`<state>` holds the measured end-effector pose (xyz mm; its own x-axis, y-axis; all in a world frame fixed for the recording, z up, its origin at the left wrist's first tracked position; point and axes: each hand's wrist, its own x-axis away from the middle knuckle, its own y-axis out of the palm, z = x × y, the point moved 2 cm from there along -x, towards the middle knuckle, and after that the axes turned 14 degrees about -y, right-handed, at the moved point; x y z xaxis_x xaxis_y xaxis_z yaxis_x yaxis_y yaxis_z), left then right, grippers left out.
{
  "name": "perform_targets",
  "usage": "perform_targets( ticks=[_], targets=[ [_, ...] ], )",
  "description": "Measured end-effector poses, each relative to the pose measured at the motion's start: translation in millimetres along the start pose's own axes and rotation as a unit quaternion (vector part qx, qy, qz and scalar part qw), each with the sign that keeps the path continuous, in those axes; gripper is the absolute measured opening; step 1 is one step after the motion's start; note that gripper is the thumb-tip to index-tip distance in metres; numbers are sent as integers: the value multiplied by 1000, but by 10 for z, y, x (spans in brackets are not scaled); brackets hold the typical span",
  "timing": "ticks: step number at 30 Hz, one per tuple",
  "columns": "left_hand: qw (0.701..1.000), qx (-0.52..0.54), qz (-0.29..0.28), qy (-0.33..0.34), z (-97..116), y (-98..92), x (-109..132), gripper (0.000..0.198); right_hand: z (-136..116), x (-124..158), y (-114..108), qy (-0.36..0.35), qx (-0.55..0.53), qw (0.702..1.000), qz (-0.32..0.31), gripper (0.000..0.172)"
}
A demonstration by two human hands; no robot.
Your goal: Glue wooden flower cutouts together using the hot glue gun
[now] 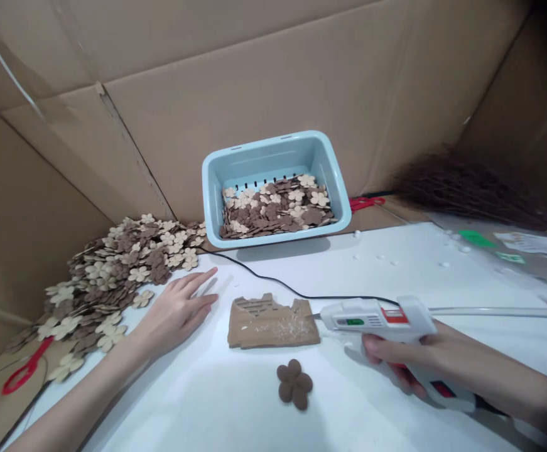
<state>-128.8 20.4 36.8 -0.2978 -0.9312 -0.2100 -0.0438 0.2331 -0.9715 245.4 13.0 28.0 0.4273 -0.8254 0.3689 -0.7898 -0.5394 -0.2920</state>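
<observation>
My right hand (400, 361) is wrapped round the grip of a white glue gun (372, 317), and a clear glue stick (499, 311) runs out of its back end. The gun's nozzle meets the right edge of a torn cardboard piece (273, 328), which carries whitish glue marks. Between that cardboard and the flower pile rests my left hand (179, 311), fingers apart and holding nothing. A single brown felt flower (294, 384) lies on the white tabletop (198, 402), just below the cardboard.
At the left, brown and cream flowers (127, 263) form a heap. A light blue basket (214, 207) with more flowers stands against the cardboard wall (254, 88). Dark twigs (475, 188) lie at right. Red-handled scissors (23, 376) sit at left; a black cord (273, 278) crosses the table.
</observation>
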Motion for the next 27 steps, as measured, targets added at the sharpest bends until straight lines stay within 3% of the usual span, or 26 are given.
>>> perform_targets(
  ticks=[4, 9, 14, 18, 24, 27],
  targets=[
    [999, -25, -38, -22, 43, 79, -1, 41, -18, 21, 21, -1, -10, 1000, 10, 34],
    [998, -21, -15, -64, -11, 150, -42, 43, 48, 2, 11, -14, -23, 1000, 0, 38],
    [992, 123, 1, -36, -42, 137, -70, 29, -20, 42, -11, 2, -44, 999, 14, 34],
    [964, 242, 2, -114, -59, 195, -92, 23, -81, 65, 6, -2, -48, 999, 18, 33],
    [950, 282, 13, -129, -29, 273, -94, 23, 30, -8, 24, -18, -58, 998, 15, 39],
    [908, 380, 36, -172, 27, 239, -62, 25, 60, -22, 16, -6, -61, 998, 26, 37]
  ],
)
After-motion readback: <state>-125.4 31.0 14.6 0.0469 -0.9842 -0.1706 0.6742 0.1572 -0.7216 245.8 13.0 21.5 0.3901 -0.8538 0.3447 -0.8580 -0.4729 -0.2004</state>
